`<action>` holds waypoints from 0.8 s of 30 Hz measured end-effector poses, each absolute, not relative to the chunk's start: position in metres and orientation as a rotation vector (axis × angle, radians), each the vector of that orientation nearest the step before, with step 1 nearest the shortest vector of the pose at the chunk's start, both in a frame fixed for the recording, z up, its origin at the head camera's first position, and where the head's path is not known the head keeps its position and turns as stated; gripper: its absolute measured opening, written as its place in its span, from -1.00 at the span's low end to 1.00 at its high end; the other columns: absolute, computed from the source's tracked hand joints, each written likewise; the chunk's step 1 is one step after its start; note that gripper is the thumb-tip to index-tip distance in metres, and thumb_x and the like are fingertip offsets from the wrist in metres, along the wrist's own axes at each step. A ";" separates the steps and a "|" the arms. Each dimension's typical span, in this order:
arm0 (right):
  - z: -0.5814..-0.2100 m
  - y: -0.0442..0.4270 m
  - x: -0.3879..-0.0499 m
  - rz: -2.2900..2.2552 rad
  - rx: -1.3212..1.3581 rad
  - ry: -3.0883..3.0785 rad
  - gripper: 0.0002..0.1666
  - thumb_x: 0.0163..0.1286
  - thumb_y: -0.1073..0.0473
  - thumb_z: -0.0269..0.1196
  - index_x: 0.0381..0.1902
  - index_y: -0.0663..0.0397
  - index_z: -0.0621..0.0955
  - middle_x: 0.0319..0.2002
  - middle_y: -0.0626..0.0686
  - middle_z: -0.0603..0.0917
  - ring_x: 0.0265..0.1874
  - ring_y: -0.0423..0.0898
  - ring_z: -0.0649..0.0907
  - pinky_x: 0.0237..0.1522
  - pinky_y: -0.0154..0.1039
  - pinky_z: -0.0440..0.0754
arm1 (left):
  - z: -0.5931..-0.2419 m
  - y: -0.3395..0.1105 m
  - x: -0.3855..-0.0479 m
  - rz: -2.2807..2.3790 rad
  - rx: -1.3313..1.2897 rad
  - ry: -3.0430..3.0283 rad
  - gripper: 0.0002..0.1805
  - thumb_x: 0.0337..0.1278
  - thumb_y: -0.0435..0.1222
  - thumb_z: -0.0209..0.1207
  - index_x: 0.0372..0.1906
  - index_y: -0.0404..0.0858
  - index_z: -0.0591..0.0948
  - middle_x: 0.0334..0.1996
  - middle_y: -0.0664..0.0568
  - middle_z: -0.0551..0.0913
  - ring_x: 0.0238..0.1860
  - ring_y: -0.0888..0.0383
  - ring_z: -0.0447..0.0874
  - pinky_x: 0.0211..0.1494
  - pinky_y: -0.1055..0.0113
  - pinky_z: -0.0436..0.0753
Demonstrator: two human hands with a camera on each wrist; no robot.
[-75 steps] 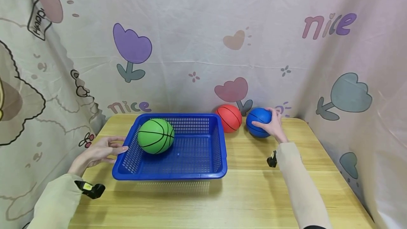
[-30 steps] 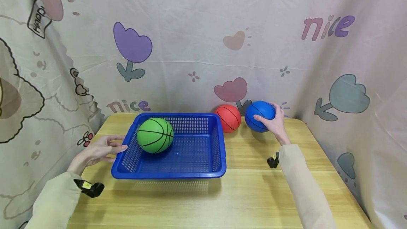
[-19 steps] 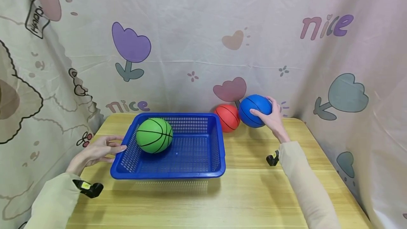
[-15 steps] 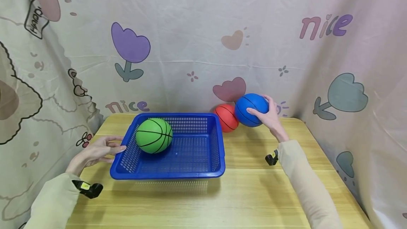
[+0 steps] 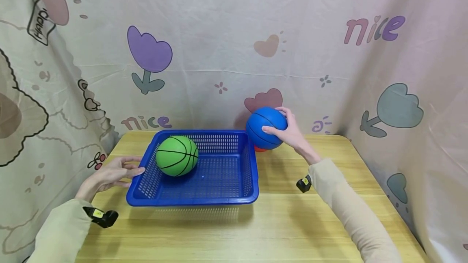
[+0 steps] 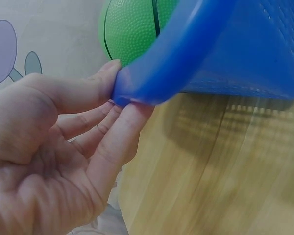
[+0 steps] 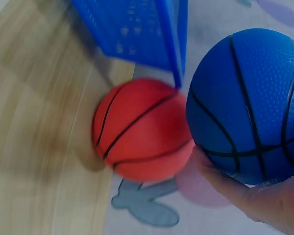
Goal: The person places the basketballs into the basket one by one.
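My right hand (image 5: 292, 133) grips a blue ball (image 5: 265, 128) up off the table, over the right rim of the blue basket (image 5: 193, 202). Behind and below it, a red ball (image 5: 259, 149) is mostly hidden in the head view; the right wrist view shows the red ball (image 7: 143, 129) on the table beside the basket. A green ball (image 5: 177, 156) lies in the basket's left part. My left hand (image 5: 111, 175) pinches the basket's left rim between thumb and fingers, as the left wrist view shows at the rim (image 6: 157, 73).
The wooden table (image 5: 292, 222) extends in front of the basket and to its right. A patterned cloth (image 5: 219, 44) hangs behind the table and along both sides. Each sleeve has a small black device (image 5: 304, 183) at the wrist.
The right hand has lifted the blue ball from the table and carried it left, where it now covers most of the red ball. The left hand keeps its hold on the rim.
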State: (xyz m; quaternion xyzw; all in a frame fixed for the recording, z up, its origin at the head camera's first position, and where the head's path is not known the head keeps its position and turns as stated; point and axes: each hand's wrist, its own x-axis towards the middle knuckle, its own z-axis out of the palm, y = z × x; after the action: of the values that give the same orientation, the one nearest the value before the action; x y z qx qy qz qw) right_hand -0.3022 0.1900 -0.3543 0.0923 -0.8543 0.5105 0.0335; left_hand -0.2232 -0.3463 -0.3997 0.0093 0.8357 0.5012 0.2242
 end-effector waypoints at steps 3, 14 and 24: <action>-0.351 0.176 -0.298 1.567 0.348 -2.645 -0.03 0.21 -0.17 0.45 0.45 -0.24 0.19 0.50 0.19 0.14 0.42 0.28 0.29 0.37 0.37 0.34 | -0.400 -0.347 -0.223 1.380 0.024 2.308 -0.12 0.42 -0.12 0.18 0.53 -0.52 0.02 0.14 -0.28 0.54 -0.11 0.16 0.70 -0.08 0.19 0.76; -0.350 0.122 -0.271 1.508 0.551 -2.726 -0.07 0.15 -0.14 0.49 0.38 -0.24 0.28 0.40 0.13 0.27 0.37 0.19 0.36 0.32 0.26 0.45 | -0.399 -0.347 -0.224 1.386 0.028 2.297 -0.13 0.43 -0.13 0.17 0.52 -0.53 0.01 0.14 -0.28 0.55 -0.12 0.18 0.70 -0.08 0.19 0.76; -0.351 0.089 -0.253 1.545 0.664 -2.798 -0.12 0.15 -0.17 0.48 0.34 -0.35 0.29 0.32 0.04 0.34 0.29 0.14 0.45 0.16 0.13 0.61 | -0.398 -0.345 -0.223 1.381 0.028 2.305 -0.13 0.43 -0.13 0.17 0.52 -0.53 0.01 0.14 -0.31 0.54 -0.13 0.17 0.70 -0.13 0.20 0.76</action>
State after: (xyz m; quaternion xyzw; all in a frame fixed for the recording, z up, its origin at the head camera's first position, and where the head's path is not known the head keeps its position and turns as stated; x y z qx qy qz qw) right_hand -0.2535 0.0890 -0.3510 0.2031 -0.8555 0.4723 -0.0613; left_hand -0.2232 -0.3455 -0.3983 0.0101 0.8358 0.5006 0.2253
